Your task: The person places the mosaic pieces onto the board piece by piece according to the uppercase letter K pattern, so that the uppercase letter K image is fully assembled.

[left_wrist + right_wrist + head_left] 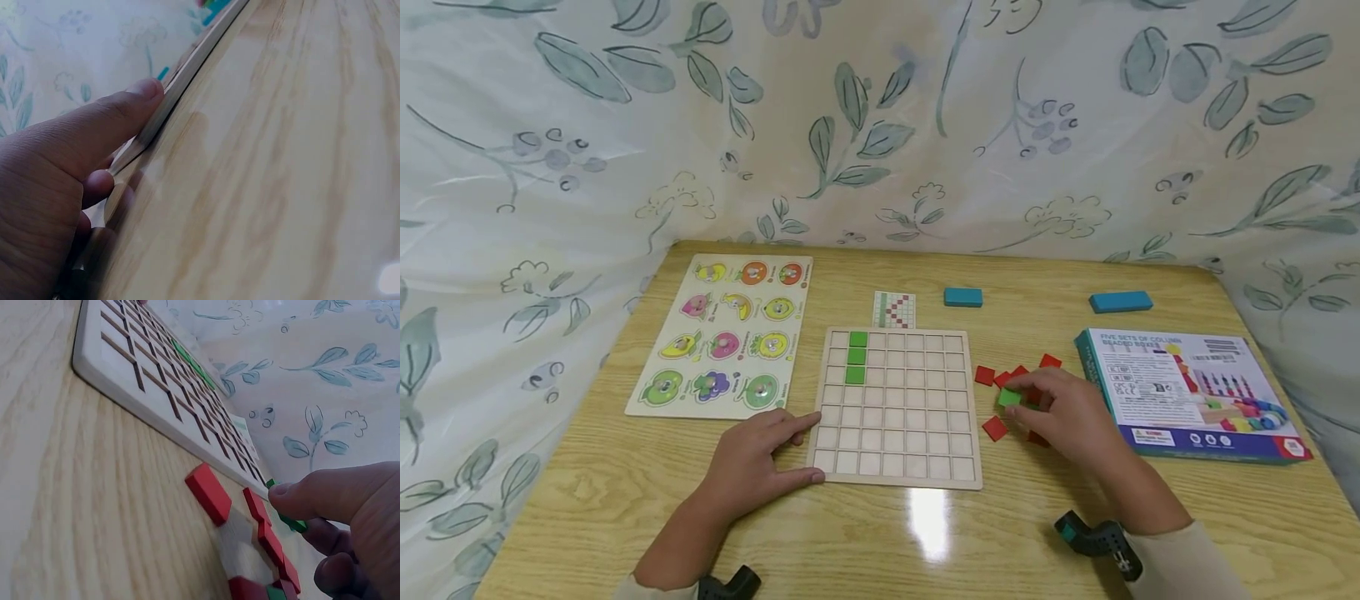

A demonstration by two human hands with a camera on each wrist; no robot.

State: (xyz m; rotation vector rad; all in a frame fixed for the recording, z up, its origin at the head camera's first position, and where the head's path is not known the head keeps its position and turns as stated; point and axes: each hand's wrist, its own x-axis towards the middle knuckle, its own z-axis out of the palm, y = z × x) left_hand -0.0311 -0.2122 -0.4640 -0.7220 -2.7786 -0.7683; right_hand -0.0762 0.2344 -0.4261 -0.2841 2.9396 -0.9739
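Note:
A wooden grid board (895,467) lies in the middle of the table, with three green square tiles (856,357) set one below another in its second column. My left hand (752,462) rests at the board's left edge, thumb and forefinger touching it near the lower left corner. In the right wrist view, a green tile (292,523) is pinched between the thumb and fingers of my right hand (350,519). That hand is over a loose group of red tiles (995,428) right of the board, and it hides part of the group.
A small pattern card (894,309) lies behind the board. Blue blocks (963,297) stand at the back. On the left is a board with fruit pictures (700,400); on the right, a boxed toy set (1202,392). A patterned cloth (880,125) hangs behind the table.

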